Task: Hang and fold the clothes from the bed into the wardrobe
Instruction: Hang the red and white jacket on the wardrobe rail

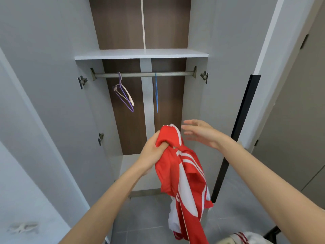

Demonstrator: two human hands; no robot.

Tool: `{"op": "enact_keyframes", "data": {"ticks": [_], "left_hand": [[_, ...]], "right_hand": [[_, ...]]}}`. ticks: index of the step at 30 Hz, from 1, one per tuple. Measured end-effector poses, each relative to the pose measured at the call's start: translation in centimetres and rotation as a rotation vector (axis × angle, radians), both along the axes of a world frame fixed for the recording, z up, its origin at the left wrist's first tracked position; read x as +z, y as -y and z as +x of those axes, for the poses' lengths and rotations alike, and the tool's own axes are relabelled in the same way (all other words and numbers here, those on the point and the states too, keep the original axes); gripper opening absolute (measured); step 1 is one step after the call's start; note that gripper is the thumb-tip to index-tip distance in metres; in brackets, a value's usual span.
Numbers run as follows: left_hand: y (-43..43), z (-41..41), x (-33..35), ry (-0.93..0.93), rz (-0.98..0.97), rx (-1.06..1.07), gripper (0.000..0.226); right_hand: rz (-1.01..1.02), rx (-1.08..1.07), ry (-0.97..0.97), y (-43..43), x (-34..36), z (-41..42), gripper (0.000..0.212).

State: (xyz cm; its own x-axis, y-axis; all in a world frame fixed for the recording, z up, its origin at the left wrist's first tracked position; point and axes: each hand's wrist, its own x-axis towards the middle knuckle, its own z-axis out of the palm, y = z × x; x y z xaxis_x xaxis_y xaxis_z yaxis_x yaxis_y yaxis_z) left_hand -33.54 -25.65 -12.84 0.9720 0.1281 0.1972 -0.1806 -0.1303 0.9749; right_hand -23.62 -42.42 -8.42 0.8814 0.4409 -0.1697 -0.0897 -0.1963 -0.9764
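My left hand [152,150] grips a bunched red and white striped garment [184,175] in front of the open wardrobe [140,53]; the cloth hangs down toward the floor. My right hand [199,132] is raised just right of the garment's top, fingers straight, holding nothing. On the metal rail [144,74] hang a purple hanger [124,95] with a pale pink one against it, and a blue hanger [156,92] seen edge-on further right.
Both wardrobe doors stand open, the left door [44,103] close beside my left arm. A white shelf [140,54] runs above the rail. Grey tiled floor [146,217] lies below. A black strip [237,134] edges the right side. More red-and-white cloth [246,238] shows at the bottom.
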Motion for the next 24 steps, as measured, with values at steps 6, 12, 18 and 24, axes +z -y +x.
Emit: {"op": "enact_keyframes", "data": {"ticks": [6,12,18,24], "left_hand": [[1.3,1.2,-1.4,-0.170,-0.246,0.005,0.027],[1.6,2.4,1.0,-0.087,-0.576,-0.024,0.020],[1.6,2.2,3.9,-0.009,-0.721,-0.068,0.062],[-2.1,1.0,5.0,0.151,-0.571,-0.030,0.048]], "right_hand": [[-0.224,-0.033,0.190,2.0,-1.5,-3.2,0.006],[-0.476,0.256,0.139,2.7,-5.4,-5.7,0.039],[-0.220,-0.053,0.397,-2.0,-7.5,-5.3,0.054],[-0.161,-0.154,0.576,-3.9,-6.1,-3.7,0.010]]}}
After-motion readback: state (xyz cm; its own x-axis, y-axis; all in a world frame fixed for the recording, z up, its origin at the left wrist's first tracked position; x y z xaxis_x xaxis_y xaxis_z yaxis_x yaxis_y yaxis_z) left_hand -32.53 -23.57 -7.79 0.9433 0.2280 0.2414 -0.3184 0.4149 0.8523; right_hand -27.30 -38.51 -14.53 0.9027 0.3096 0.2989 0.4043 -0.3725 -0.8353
